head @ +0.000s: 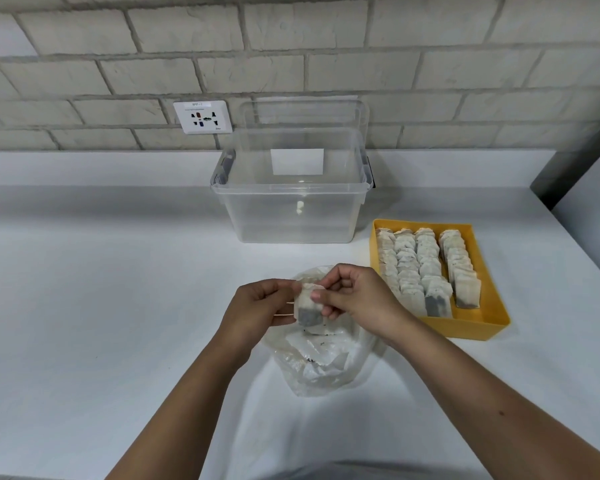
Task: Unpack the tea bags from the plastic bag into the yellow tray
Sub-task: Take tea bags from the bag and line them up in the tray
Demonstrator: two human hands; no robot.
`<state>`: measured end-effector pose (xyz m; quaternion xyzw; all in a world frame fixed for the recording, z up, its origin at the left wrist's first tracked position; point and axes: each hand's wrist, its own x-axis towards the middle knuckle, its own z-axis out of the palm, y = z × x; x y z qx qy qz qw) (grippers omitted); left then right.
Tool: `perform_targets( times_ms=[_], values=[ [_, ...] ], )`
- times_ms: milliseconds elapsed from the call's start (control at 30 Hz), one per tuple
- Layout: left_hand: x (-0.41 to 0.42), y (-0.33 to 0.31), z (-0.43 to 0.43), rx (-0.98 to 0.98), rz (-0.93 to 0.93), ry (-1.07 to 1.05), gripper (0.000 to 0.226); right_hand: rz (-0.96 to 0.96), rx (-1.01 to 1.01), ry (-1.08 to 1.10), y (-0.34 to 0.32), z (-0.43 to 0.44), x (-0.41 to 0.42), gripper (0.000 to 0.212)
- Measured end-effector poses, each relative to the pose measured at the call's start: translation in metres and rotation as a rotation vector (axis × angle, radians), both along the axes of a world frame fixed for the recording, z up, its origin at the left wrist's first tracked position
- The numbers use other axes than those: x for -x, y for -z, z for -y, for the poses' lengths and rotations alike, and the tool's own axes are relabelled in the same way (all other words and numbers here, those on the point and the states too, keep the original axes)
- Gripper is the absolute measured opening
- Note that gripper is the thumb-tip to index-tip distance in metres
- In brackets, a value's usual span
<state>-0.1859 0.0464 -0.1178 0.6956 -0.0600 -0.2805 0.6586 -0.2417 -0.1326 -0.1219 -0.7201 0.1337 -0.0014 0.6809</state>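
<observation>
White countertop (pixel 101 271), bearing: clear plastic storage box (pixel 291 220), at the back near the wall; yellow tray (pixel 465 329), front right of the box; crumpled plastic bag (pixel 326 362), centre front, left of the tray.

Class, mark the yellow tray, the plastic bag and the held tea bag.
yellow tray (pixel 471 329): head view, front wall.
plastic bag (pixel 326 368): head view, crumpled middle.
tea bag (pixel 309 318): head view, dark lower part.

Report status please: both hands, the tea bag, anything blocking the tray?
Both left hand and right hand pinch one tea bag above plastic bag. To the right, yellow tray, four rows filled. Nothing in the way.
</observation>
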Motion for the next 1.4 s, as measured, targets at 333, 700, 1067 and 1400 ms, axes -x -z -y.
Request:
perform_targets(
  times_ms=[333, 700, 1067, 1400],
  values=[
    [-0.016, 0.008, -0.005, -0.323, 0.4, -0.176, 0.012, -0.1, 0.724, -0.112, 0.02, -0.007, 0.002, 0.031],
    [-0.015, 0.013, -0.005, -0.383, 0.364, -0.102, 0.008, -0.069, 1.156, -0.114, 0.055, -0.028, -0.009, 0.025],
    [-0.02, -0.003, -0.012, -0.133, 0.169, -0.227, 0.009, 0.083, 0.399, 0.102, -0.016, 0.02, 0.02, 0.007],
    [-0.001, -0.01, 0.015, -0.013, -0.107, -0.052, 0.014, 0.078, 0.104, 0.112, -0.017, 0.001, 0.04, 0.022]
  ],
)
